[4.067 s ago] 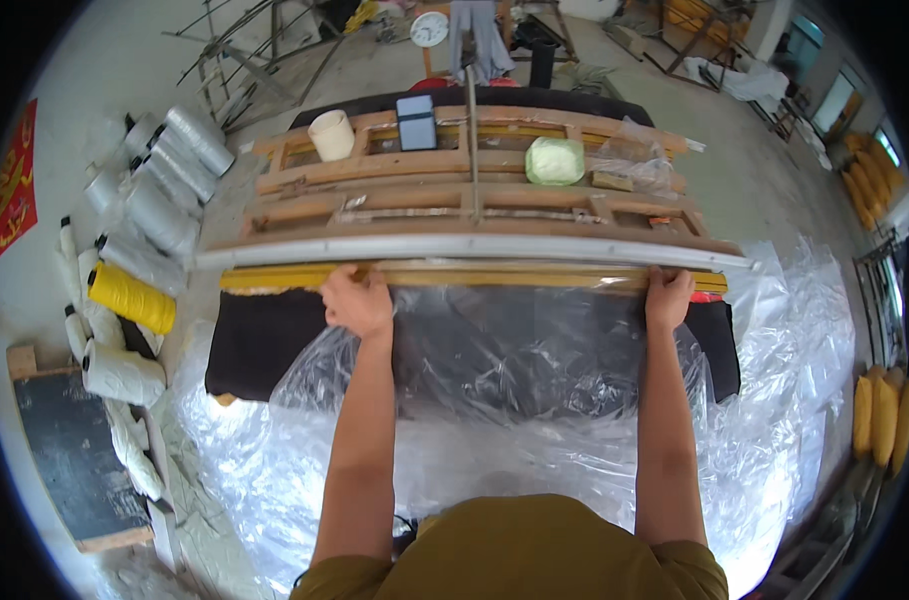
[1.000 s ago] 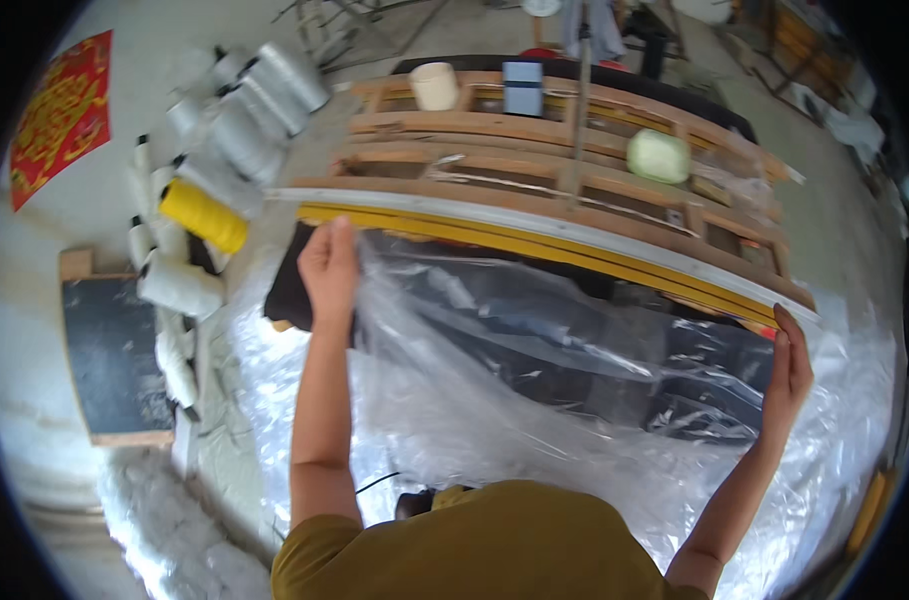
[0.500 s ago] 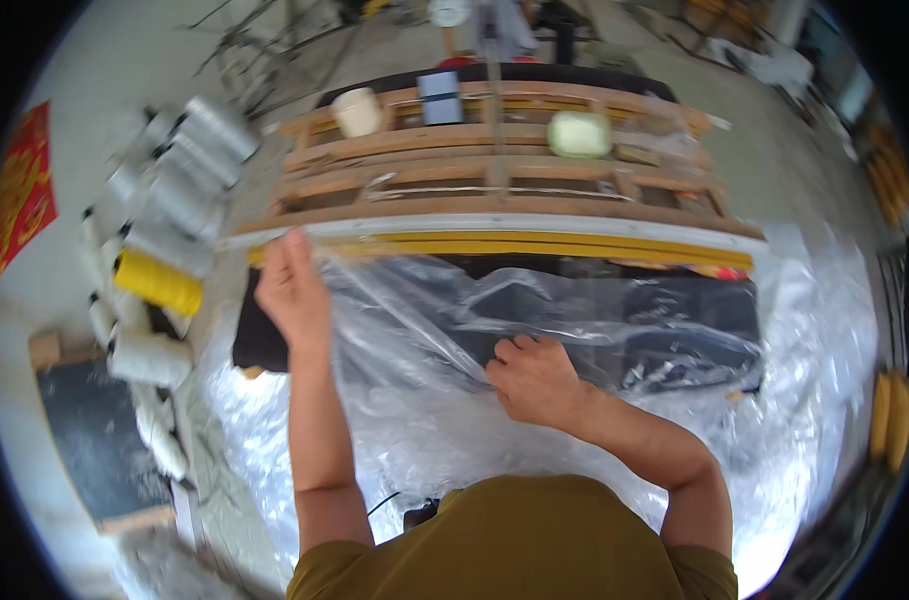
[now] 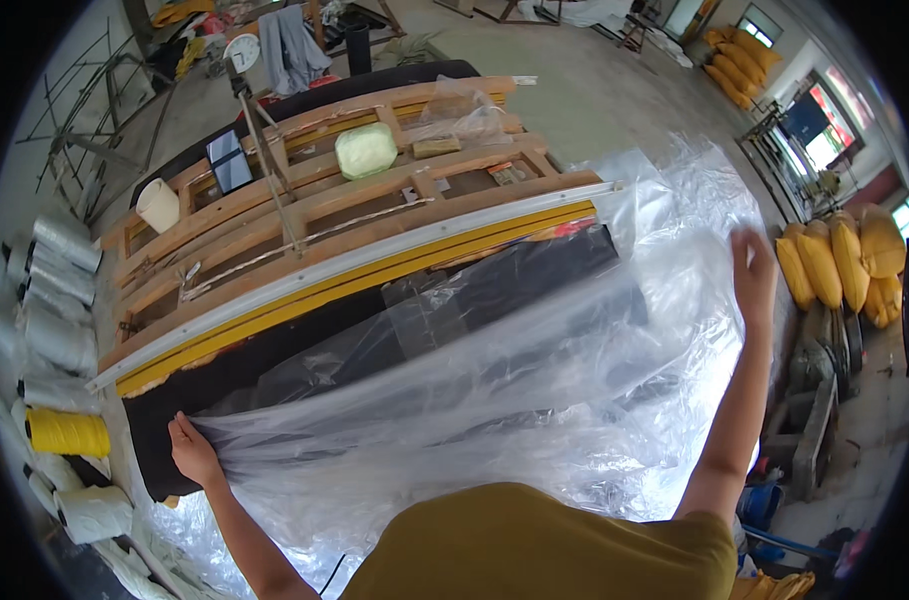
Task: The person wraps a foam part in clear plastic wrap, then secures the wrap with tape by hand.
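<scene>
A sheet of clear plastic film (image 4: 454,400) stretches in long folds across a black cloth-covered surface (image 4: 154,440). My left hand (image 4: 192,450) is closed on the film's left end, where it gathers into creases by the fingers. Out to the far right, my right hand (image 4: 752,270) is raised beside the film's other end; it is somewhat blurred, but its fingers look closed on the plastic. More crumpled clear film hangs below and to the right of the black surface.
Beyond the film runs a yellow strip (image 4: 374,290) with a white rail (image 4: 354,278). On the slatted wooden frame (image 4: 344,225) are a cream roll (image 4: 158,206), a pale green block (image 4: 366,151) and a dark folded panel (image 4: 229,161). Yarn cones (image 4: 69,432) stand left, yellow sacks (image 4: 824,262) right.
My right hand has swung from the middle far to the right, and the film is now spread wide. My left hand sits lower on the left. The view has turned rightward.
</scene>
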`<action>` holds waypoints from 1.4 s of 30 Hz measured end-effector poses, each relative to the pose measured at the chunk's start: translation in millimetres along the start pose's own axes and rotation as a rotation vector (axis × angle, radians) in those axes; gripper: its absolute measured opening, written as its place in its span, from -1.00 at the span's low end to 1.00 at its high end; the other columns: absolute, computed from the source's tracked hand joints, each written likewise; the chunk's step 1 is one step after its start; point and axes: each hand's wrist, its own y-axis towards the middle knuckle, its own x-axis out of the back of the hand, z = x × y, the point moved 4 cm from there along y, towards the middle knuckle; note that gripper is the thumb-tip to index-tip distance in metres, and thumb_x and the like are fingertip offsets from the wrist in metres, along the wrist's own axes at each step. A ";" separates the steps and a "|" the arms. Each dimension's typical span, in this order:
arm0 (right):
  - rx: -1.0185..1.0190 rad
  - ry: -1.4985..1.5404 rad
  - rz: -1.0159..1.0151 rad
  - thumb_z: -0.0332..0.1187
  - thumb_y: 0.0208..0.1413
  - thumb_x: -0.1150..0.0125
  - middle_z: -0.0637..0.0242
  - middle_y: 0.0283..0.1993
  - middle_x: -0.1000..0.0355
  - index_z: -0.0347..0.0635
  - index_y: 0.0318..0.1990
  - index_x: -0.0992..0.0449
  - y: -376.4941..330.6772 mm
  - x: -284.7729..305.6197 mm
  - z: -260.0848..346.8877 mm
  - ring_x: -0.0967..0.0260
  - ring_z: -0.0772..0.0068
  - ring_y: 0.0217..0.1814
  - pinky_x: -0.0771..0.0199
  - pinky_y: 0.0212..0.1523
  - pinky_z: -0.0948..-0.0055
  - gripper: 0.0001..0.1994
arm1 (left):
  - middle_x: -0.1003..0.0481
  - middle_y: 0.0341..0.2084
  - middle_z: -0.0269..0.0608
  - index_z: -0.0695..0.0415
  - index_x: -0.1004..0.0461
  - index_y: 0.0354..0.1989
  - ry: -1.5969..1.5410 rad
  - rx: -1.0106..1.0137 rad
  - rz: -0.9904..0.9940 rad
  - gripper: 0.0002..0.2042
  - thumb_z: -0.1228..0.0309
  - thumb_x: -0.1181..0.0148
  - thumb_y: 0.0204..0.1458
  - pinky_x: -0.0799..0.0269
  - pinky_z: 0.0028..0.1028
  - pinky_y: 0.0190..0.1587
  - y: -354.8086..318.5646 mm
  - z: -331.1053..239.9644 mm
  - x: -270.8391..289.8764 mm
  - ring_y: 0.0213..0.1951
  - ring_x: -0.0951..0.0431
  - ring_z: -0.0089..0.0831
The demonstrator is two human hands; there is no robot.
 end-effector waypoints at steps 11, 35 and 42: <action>-0.035 0.205 0.524 -0.34 0.06 -0.17 0.28 -0.44 -0.46 -0.17 -0.23 -0.48 -133.6 -118.5 10.6 -0.42 0.38 -0.40 -0.39 -0.21 0.31 -0.84 | -0.45 -0.59 0.04 0.12 -0.36 -0.47 0.022 0.012 0.036 -0.65 0.12 0.15 0.19 -0.26 -0.10 -0.57 5.2 -0.1 -10.2 -0.53 -0.45 0.07; -0.326 0.009 0.498 -0.31 0.07 -0.11 0.21 -0.49 -0.46 -0.20 -0.34 -0.44 -155.8 -77.3 -54.8 -0.40 0.28 -0.52 -0.33 -0.47 0.32 -0.85 | -0.46 -0.55 0.06 0.12 -0.40 -0.40 0.014 0.000 0.054 -0.67 0.15 0.17 0.21 -0.26 -0.09 -0.56 -0.6 -2.1 -8.4 -0.50 -0.46 0.07; -0.193 -0.523 0.550 -0.21 0.05 -0.09 0.29 -0.38 -0.49 -0.16 -0.43 -0.49 -71.0 -58.9 -75.1 -0.45 0.24 -0.36 -0.37 -0.37 0.32 -0.78 | -0.46 -0.54 0.05 0.11 -0.41 -0.38 -0.014 0.020 0.058 -0.67 0.13 0.17 0.20 -0.24 -0.10 -0.57 0.7 9.8 -16.6 -0.51 -0.45 0.07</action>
